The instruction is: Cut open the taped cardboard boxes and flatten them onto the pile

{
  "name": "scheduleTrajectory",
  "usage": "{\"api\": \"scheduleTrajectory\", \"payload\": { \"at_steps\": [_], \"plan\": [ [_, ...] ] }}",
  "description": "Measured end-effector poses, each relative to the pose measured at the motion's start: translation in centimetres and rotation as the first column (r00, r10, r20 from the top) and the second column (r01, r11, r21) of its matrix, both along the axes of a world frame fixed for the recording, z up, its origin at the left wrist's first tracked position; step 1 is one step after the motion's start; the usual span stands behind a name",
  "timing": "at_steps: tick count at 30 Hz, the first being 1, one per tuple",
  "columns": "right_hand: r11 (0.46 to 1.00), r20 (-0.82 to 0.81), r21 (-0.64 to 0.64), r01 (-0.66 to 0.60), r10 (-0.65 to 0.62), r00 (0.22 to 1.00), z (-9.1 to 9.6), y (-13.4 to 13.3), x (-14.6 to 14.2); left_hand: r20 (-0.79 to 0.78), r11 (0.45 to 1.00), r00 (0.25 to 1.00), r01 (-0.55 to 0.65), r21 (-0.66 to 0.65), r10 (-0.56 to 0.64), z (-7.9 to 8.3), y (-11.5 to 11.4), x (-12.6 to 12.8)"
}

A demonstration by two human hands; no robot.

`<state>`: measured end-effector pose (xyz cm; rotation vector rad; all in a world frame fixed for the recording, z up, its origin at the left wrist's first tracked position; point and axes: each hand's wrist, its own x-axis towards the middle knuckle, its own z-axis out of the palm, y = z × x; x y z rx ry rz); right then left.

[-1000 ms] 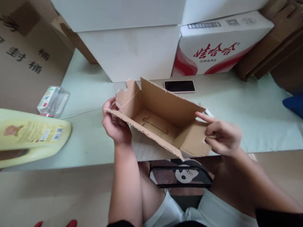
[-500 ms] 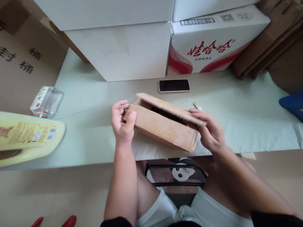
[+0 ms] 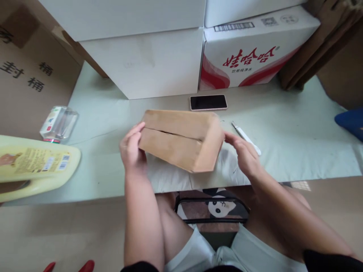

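A small brown cardboard box (image 3: 172,145) is tilted above the table's front part, its two top flaps folded nearly together with a narrow dark gap between them. My left hand (image 3: 132,147) grips its left end, fingers on the far side of the corner. At the other end, my right hand (image 3: 246,153) has its fingers stretched out, their tips touching the box's end face. A slim white-handled craft knife (image 3: 246,138) lies on the cloth just beyond my right hand. Behind the box lies a smartphone (image 3: 208,102), screen up.
White cartons (image 3: 147,62) and a red-and-white carton (image 3: 252,56) stand along the back. To the left are a clear plastic bottle (image 3: 64,122), a yellow jug (image 3: 42,164) and a large brown carton (image 3: 28,87). A blue object (image 3: 351,124) is at the right edge.
The raised far flap has come down and the box has turned, showing its right end. My right hand has moved off the flap to that end. More of the craft knife shows.
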<state>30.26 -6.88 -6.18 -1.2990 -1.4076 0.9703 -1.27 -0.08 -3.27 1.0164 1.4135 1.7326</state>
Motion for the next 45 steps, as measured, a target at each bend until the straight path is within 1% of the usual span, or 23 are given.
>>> {"api": "scheduleTrajectory", "payload": {
  "at_steps": [2,4,7,9,13,16,19,20,21,22,23,24,26,27,28,29,31,34,38,40,42,44,45],
  "plan": [
    [0.988,0.035,-0.060,-0.139,0.142,0.989,0.1,0.0,-0.2,0.201,0.997,0.978,-0.050,-0.064,0.062,-0.5,0.4,-0.9],
    [0.954,0.056,-0.002,-0.299,0.298,0.953,0.5,0.0,-0.5,0.302,0.994,0.953,0.000,-0.114,0.035,-0.8,0.6,-1.0],
    [0.912,0.135,0.122,-0.392,0.376,0.917,1.1,0.0,-0.9,0.389,0.966,0.916,0.178,-0.187,-0.093,-1.1,0.4,0.4],
    [0.909,0.178,0.179,-0.377,0.347,0.921,1.4,0.0,-0.9,0.454,0.901,0.868,0.345,-0.262,-0.200,-1.2,0.1,1.8],
    [0.922,0.178,0.252,-0.293,0.253,0.951,2.0,-0.3,-0.5,0.540,0.661,0.739,0.643,-0.387,-0.403,-1.1,-0.7,3.4],
    [0.937,0.103,0.247,-0.246,0.227,0.969,2.5,-0.7,0.2,0.596,0.434,0.605,0.795,-0.423,-0.527,-1.0,-1.3,3.2],
    [0.959,0.014,0.218,-0.179,0.181,0.983,2.9,-0.9,0.9,0.571,0.186,0.490,0.842,-0.506,-0.659,-1.1,-1.6,2.8],
    [0.964,0.009,0.200,-0.175,0.177,0.984,3.0,-0.8,1.1,0.526,0.151,0.477,0.824,-0.546,-0.704,-1.3,-1.6,2.7],
    [0.966,0.016,0.178,-0.185,0.186,0.983,3.1,-0.6,1.1,0.456,0.183,0.500,0.795,-0.578,-0.736,-1.5,-1.6,2.7],
    [0.966,0.026,0.158,-0.204,0.203,0.979,3.1,-0.4,1.1,0.369,0.271,0.554,0.759,-0.592,-0.746,-1.8,-1.4,2.8],
    [0.963,0.037,0.144,-0.228,0.225,0.974,3.0,-0.2,0.9,0.282,0.389,0.627,0.713,-0.584,-0.726,-2.1,-1.3,2.8],
    [0.959,0.043,0.133,-0.249,0.245,0.969,3.0,0.0,0.6,0.199,0.546,0.726,0.643,-0.538,-0.659,-2.4,-1.1,2.8],
    [0.954,0.036,0.119,-0.277,0.274,0.961,2.8,0.3,-0.1,0.109,0.797,0.878,0.469,-0.381,-0.465,-2.7,-0.5,2.8],
    [0.950,0.029,0.116,-0.289,0.288,0.957,2.8,0.4,-0.4,0.085,0.873,0.917,0.398,-0.282,-0.390,-2.7,-0.3,2.8],
    [0.946,0.024,0.112,-0.303,0.302,0.953,2.7,0.5,-0.7,0.062,0.917,0.934,0.356,-0.179,-0.351,-2.7,0.0,2.8],
    [0.941,0.018,0.108,-0.320,0.320,0.947,2.7,0.5,-0.9,0.029,0.936,0.940,0.342,-0.078,-0.341,-2.6,0.2,2.9],
    [0.932,0.008,0.104,-0.347,0.348,0.938,2.7,0.5,-1.2,-0.063,0.914,0.914,0.404,0.036,-0.401,-2.4,0.5,3.0],
    [0.928,-0.011,0.127,-0.351,0.355,0.935,2.6,0.5,-1.2,-0.168,0.857,0.854,0.510,0.076,-0.493,-2.6,0.6,3.2],
    [0.937,-0.019,0.112,-0.330,0.334,0.942,2.3,0.3,-1.5,-0.193,0.809,0.807,0.580,0.088,-0.558,-3.0,0.8,3.2],
    [0.946,-0.043,0.079,-0.316,0.320,0.947,2.2,0.3,-1.4,-0.194,0.816,0.812,0.573,0.078,-0.551,-3.0,0.8,3.3],
    [0.961,-0.132,0.020,-0.275,0.275,0.952,2.2,0.4,-1.0,-0.206,0.839,0.830,0.540,0.069,-0.518,-3.0,0.8,3.5],
    [0.980,-0.229,-0.059,-0.188,0.170,0.958,2.1,0.8,0.2,-0.221,0.873,0.859,0.485,0.057,-0.463,-2.9,0.8,3.7],
    [0.989,-0.223,-0.093,-0.118,0.094,0.970,2.0,1.0,1.0,-0.226,0.887,0.869,0.460,0.044,-0.439,-2.9,0.8,3.8]
  ]
}}
